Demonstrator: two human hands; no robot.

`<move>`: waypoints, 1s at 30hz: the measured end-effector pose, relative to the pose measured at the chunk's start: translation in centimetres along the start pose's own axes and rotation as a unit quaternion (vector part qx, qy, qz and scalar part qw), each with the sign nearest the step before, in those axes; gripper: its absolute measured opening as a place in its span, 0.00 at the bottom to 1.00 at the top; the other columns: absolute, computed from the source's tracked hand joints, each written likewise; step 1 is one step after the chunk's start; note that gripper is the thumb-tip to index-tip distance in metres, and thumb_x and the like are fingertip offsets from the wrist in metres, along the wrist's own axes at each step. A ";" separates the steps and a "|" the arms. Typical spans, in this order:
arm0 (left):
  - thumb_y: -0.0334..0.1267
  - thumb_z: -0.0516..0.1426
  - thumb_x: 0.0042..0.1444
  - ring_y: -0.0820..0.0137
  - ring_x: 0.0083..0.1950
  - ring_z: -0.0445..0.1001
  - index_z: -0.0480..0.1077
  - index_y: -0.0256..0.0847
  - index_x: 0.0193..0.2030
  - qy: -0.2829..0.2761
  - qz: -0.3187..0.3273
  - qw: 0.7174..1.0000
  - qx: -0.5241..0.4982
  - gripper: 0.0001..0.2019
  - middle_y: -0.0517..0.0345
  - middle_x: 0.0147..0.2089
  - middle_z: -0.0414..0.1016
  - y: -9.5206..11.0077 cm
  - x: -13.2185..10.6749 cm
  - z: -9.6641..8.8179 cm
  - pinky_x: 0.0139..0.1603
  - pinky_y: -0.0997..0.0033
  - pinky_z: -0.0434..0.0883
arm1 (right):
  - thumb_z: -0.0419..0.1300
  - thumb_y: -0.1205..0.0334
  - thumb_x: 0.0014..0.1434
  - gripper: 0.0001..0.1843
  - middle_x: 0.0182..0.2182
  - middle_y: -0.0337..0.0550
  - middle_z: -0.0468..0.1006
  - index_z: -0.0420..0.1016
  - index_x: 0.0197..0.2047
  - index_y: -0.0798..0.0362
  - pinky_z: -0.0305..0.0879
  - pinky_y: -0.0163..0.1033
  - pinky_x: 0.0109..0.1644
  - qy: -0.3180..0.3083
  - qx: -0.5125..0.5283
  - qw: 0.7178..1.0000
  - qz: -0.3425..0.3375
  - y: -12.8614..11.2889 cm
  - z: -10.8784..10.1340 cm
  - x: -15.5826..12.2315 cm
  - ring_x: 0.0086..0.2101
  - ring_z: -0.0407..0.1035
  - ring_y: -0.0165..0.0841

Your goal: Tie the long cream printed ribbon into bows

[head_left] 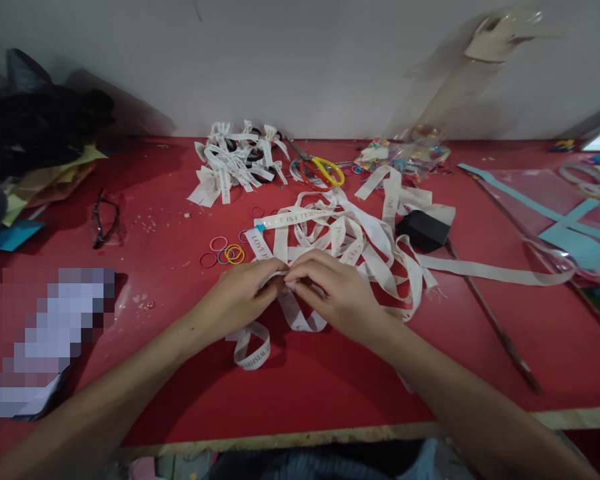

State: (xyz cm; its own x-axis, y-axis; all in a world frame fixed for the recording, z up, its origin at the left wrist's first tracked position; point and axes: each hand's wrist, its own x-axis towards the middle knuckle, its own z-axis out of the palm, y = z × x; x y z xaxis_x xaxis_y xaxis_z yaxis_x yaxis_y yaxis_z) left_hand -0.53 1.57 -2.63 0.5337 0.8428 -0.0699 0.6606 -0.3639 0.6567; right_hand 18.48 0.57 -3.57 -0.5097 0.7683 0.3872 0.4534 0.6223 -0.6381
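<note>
Both hands meet over the middle of the red table (180, 393). My left hand (245, 297) pinches a white printed ribbon, and one end of it curls below as a loop (253, 357). My right hand (333, 293) grips the same ribbon with thumb and fingers, close against the left fingertips. Another curve of ribbon (305, 320) hangs under the hands. Just beyond them lies a loose tangle of ribbon (345, 233) with printed lettering. Coloured elastic bands (234, 254) lie beyond my left hand. What exactly sits between the fingertips is hidden.
Tied ribbon pieces (235, 160) are heaped at the back, beside scissors with red and yellow handles (327, 172). A black block (423, 230) and a thin rod (495, 320) lie right. Glasses (105, 220) and a blurred-out device (60, 340) lie left.
</note>
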 end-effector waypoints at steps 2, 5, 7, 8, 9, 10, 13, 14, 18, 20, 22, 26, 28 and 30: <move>0.34 0.48 0.59 0.74 0.35 0.69 0.66 0.44 0.39 -0.001 0.001 1.000 0.004 0.06 0.64 0.34 0.73 0.0 0.0 0.0 0.33 0.76 0.60 | 0.53 0.66 0.62 0.05 0.37 0.42 0.72 0.70 0.40 0.53 0.64 0.36 0.42 0.002 -0.001 1.000 -0.001 0.0 0.0 0.0 0.39 0.67 0.30; 0.34 0.48 0.59 0.74 0.35 0.69 0.65 0.44 0.38 -0.002 0.000 1.000 0.008 0.06 0.64 0.34 0.73 0.0 0.0 0.0 0.34 0.75 0.60 | 0.53 0.67 0.62 0.05 0.37 0.43 0.72 0.70 0.40 0.53 0.64 0.36 0.41 0.002 -0.002 1.000 -0.003 0.0 0.0 0.0 0.38 0.67 0.30; 0.34 0.48 0.60 0.74 0.35 0.69 0.65 0.44 0.39 -0.005 -0.005 1.000 0.010 0.06 0.65 0.34 0.73 0.0 0.0 0.0 0.34 0.75 0.60 | 0.53 0.67 0.62 0.06 0.37 0.43 0.72 0.70 0.40 0.53 0.64 0.36 0.41 0.000 -0.004 1.000 -0.004 0.0 0.0 0.0 0.38 0.67 0.30; 0.35 0.48 0.60 0.74 0.34 0.69 0.65 0.44 0.39 -0.006 -0.007 1.000 0.013 0.06 0.65 0.34 0.72 0.0 0.1 0.0 0.34 0.75 0.60 | 0.53 0.67 0.62 0.06 0.37 0.43 0.72 0.70 0.40 0.53 0.64 0.36 0.41 0.000 -0.005 1.000 -0.005 0.0 0.0 -0.1 0.38 0.67 0.30; 0.35 0.48 0.60 0.73 0.34 0.69 0.65 0.44 0.38 -0.007 -0.008 1.000 0.017 0.06 0.65 0.33 0.72 0.0 0.1 0.0 0.34 0.75 0.60 | 0.53 0.67 0.62 0.05 0.37 0.43 0.72 0.70 0.40 0.54 0.64 0.36 0.41 -0.001 -0.006 1.000 -0.006 0.0 0.0 -0.1 0.38 0.67 0.30; 0.35 0.48 0.60 0.73 0.34 0.68 0.64 0.44 0.38 -0.008 -0.008 1.000 0.021 0.06 0.64 0.33 0.72 -0.1 0.1 0.0 0.34 0.75 0.60 | 0.53 0.67 0.62 0.05 0.37 0.43 0.72 0.70 0.40 0.54 0.64 0.36 0.41 -0.002 -0.007 1.000 -0.006 0.0 0.0 -0.1 0.38 0.67 0.30; 0.34 0.48 0.59 0.73 0.33 0.68 0.64 0.43 0.37 -0.008 -0.004 1.000 0.027 0.05 0.64 0.33 0.71 -0.1 0.1 0.1 0.34 0.74 0.60 | 0.53 0.67 0.62 0.05 0.37 0.43 0.72 0.70 0.39 0.53 0.64 0.36 0.41 -0.007 -0.011 1.000 -0.004 0.0 0.0 -0.1 0.38 0.67 0.30; 0.34 0.48 0.59 0.73 0.34 0.68 0.64 0.43 0.37 -0.008 -0.003 1.000 0.029 0.05 0.64 0.33 0.71 -0.1 0.1 0.0 0.34 0.74 0.60 | 0.53 0.67 0.62 0.05 0.37 0.43 0.72 0.70 0.40 0.53 0.64 0.36 0.41 -0.009 -0.011 1.000 -0.003 0.1 0.0 -0.1 0.38 0.68 0.30; 0.33 0.48 0.59 0.73 0.34 0.68 0.64 0.44 0.38 -0.010 -0.003 0.999 0.031 0.05 0.65 0.34 0.71 -0.1 0.0 0.0 0.34 0.74 0.60 | 0.53 0.67 0.62 0.05 0.38 0.42 0.72 0.70 0.40 0.52 0.64 0.35 0.41 -0.011 -0.012 1.000 0.002 0.0 0.0 -0.1 0.38 0.67 0.30; 0.33 0.48 0.59 0.73 0.35 0.68 0.64 0.44 0.38 -0.011 -0.003 0.999 0.031 0.05 0.65 0.34 0.71 0.0 0.0 0.0 0.34 0.74 0.60 | 0.53 0.67 0.62 0.05 0.38 0.42 0.72 0.70 0.40 0.52 0.64 0.35 0.41 -0.012 -0.011 1.000 0.003 0.0 0.0 -0.1 0.37 0.67 0.30; 0.33 0.48 0.59 0.73 0.35 0.68 0.64 0.44 0.38 -0.009 -0.001 0.999 0.031 0.05 0.64 0.35 0.72 0.0 0.0 0.1 0.34 0.74 0.60 | 0.53 0.67 0.62 0.06 0.38 0.43 0.72 0.70 0.40 0.52 0.64 0.35 0.41 -0.014 -0.011 1.000 0.003 -0.1 -0.1 -0.1 0.37 0.67 0.30; 0.33 0.48 0.59 0.73 0.35 0.68 0.64 0.44 0.38 -0.011 0.003 0.999 0.033 0.06 0.64 0.35 0.72 0.0 0.0 0.1 0.34 0.74 0.60 | 0.52 0.66 0.62 0.06 0.37 0.43 0.72 0.70 0.40 0.53 0.64 0.36 0.41 -0.013 -0.014 1.000 0.002 -0.1 -0.1 0.0 0.38 0.67 0.30; 0.33 0.47 0.60 0.73 0.35 0.68 0.64 0.44 0.39 -0.012 0.003 0.999 0.032 0.06 0.64 0.35 0.72 -0.1 0.1 0.1 0.34 0.74 0.60 | 0.53 0.66 0.62 0.06 0.37 0.43 0.72 0.70 0.39 0.53 0.64 0.36 0.41 -0.013 -0.015 1.000 0.001 0.0 -0.1 0.0 0.38 0.68 0.30; 0.33 0.47 0.60 0.73 0.36 0.68 0.64 0.44 0.39 -0.011 0.004 0.999 0.034 0.06 0.63 0.36 0.72 -0.1 0.0 0.1 0.34 0.74 0.60 | 0.53 0.66 0.62 0.05 0.38 0.43 0.72 0.70 0.39 0.53 0.64 0.35 0.41 -0.013 -0.018 1.000 0.000 0.0 -0.1 0.0 0.38 0.68 0.30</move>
State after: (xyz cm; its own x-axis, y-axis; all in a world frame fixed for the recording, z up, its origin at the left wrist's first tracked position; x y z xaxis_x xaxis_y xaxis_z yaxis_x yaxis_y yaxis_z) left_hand -0.52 1.62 -2.74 0.5492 0.8317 -0.0817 0.6910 -0.3969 0.6041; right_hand 18.56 0.55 -3.54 -0.5292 0.7639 0.3694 0.4788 0.6282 -0.6132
